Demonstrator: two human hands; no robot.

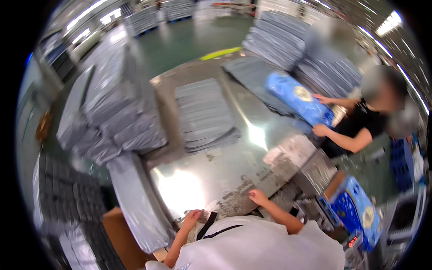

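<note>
Both my hands are at the near edge of the metal table [216, 166]. My left hand [192, 218] is by the edge, fingers curled together, near a black strap [207, 225] against my light shirt. Further right, my right hand [258, 197] is loosely closed at the worn, peeling part of the tabletop. Neither hand shows anything held. Beyond them lies a flat stack of grey plastic bags [204, 114]. Across the table to the right, a co-worker's hands [321, 130] hold a plump blue package [292, 95] over some darker grey bags [252, 76].
Wrapped grey bundles [112, 99] are piled high at the left, with a long grey bundle [137, 198] alongside the table. More grey stacks [276, 40] stand at the far right. Blue packages [357, 207] sit by a red digital display [353, 242] at my right. An open carton [123, 238] stands lower left.
</note>
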